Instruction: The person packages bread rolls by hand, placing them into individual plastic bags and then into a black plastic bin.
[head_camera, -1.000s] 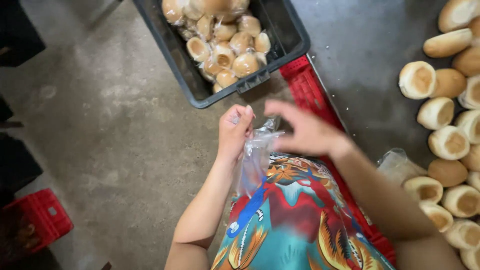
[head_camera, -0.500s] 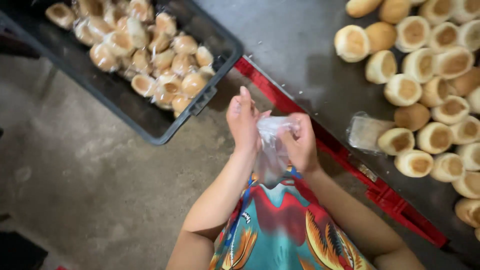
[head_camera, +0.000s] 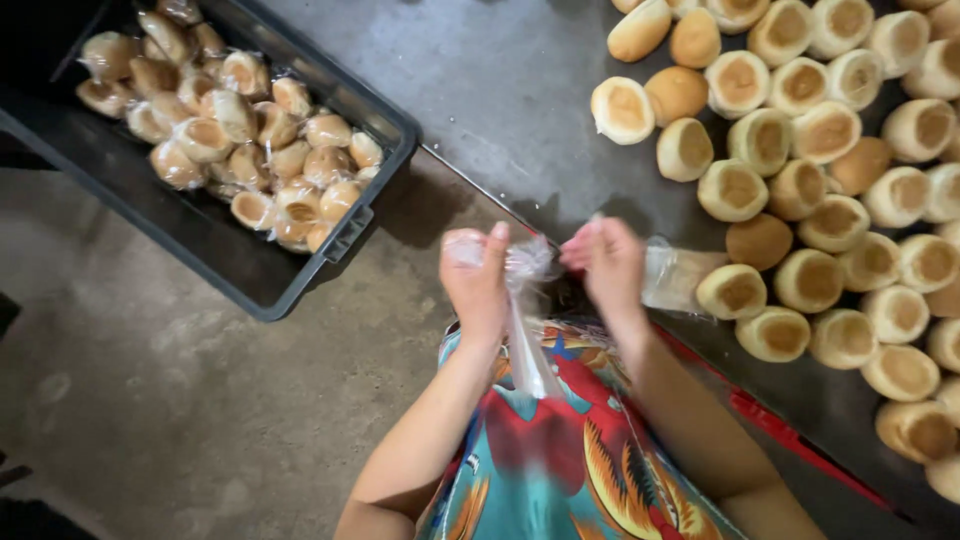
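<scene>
Head view: both forearms reach up from the bright shirt (head_camera: 560, 450), left hand (head_camera: 478, 280) and right hand (head_camera: 610, 265) pinching a clear bag (head_camera: 525, 330) between them, beside the buns (head_camera: 800, 200).

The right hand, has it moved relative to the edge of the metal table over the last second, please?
Yes. The right hand has drawn back toward the left hand; both now pinch the clear plastic bag at the metal table edge.
</scene>
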